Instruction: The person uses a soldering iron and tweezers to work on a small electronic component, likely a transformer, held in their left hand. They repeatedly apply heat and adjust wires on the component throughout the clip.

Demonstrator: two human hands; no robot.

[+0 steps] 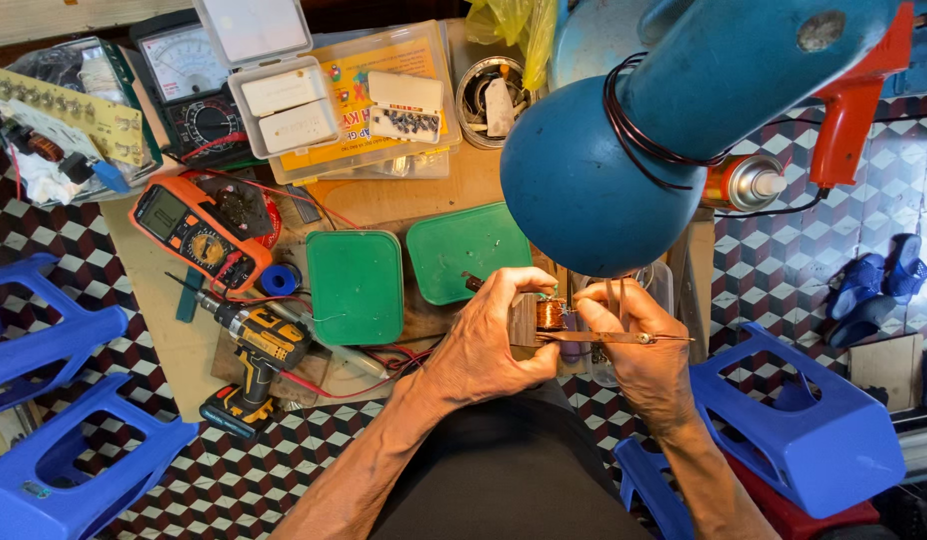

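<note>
Pinching copper coil [551, 314] in left hand [494, 335], right hand [639, 345] gripping tweezers [609, 338], lamp [624, 150] crowding overhead.

Small copper-wound coil [551, 314] on a dark block, pinched upright in my left hand [494, 335]; thin brass-coloured tweezers [609, 338], lying level in my right hand [639, 345], tips at the coil's base

Copper coil [551, 314]: bare wound wire, bright and glossy, set against a dull wooden block [525, 320]. Tweezers [604, 338]: thin metal, tarnished brass tone, faint sheen. Lamp shade [584, 180]: painted metal, blue, matt — surface scuffed and dusty. Two green lids [356, 286]: smooth plastic, soft satin finish. Orange multimeter [196, 232]: moulded plastic casing, matt, grimy. Cordless drill [252, 350]: yellow and black plastic, worn. Worktop [164, 330]: bare wood board, rough and stained. Blue stools [804, 420]: hard plastic — semi-gloss.
</note>
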